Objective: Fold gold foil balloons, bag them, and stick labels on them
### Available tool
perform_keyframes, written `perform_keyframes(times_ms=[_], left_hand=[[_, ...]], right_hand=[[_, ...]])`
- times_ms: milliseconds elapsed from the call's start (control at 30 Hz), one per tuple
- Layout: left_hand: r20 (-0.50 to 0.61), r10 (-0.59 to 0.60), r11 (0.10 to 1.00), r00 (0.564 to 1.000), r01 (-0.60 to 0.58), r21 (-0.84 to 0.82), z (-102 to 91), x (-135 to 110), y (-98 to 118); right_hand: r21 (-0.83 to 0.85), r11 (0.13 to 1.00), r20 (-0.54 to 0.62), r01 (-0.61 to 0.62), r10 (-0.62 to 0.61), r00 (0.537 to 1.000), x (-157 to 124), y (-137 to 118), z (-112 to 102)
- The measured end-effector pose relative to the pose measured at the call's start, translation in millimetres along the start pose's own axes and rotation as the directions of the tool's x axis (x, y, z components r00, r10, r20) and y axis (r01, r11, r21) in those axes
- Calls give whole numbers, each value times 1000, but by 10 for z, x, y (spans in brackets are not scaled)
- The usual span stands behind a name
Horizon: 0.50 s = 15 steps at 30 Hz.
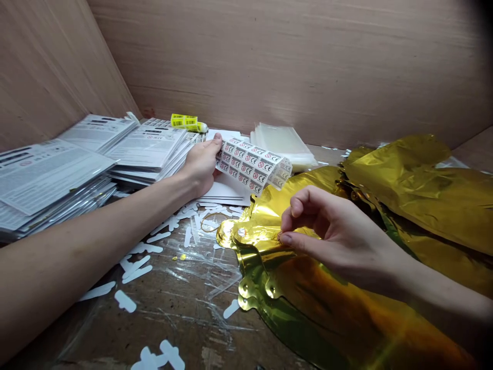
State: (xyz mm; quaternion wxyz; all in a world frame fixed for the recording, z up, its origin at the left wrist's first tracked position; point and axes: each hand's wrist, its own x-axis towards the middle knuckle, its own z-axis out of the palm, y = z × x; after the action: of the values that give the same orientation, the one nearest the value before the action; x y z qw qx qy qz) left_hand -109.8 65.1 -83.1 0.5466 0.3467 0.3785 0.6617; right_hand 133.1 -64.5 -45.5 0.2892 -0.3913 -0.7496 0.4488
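Observation:
My left hand (204,164) grips a sheet of stickers (246,159) printed with CE marks and red symbols, its far end curling over. To the right, my right hand (331,231) hovers close over flat gold foil balloons (308,303), thumb and fingertips brought together. Something tiny may be at those fingertips, but I cannot make it out. The balloons lie stacked, their tabbed ends pointing left. A round sticker (242,232) appears on the upper balloon's tab.
Stacks of printed packs (54,174) stand at left. Behind are a yellow label roll (185,122), clear plastic sleeves (281,144) and white cards (227,192). White paper scraps (136,270) litter the worn tabletop (185,308). A wooden wall (292,61) closes the back.

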Motion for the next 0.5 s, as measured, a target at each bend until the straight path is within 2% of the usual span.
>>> perform_keyframes(times_ms=[167, 500], left_hand=[[0, -8, 1000, 1000, 8, 28, 14, -21, 9], [28, 3, 998, 1000, -5, 69, -1, -10, -23]], right_hand=[[-1, 1000, 46, -3, 3, 999, 123, 101, 101], [-7, 1000, 13, -3, 4, 1000, 159, 193, 183]])
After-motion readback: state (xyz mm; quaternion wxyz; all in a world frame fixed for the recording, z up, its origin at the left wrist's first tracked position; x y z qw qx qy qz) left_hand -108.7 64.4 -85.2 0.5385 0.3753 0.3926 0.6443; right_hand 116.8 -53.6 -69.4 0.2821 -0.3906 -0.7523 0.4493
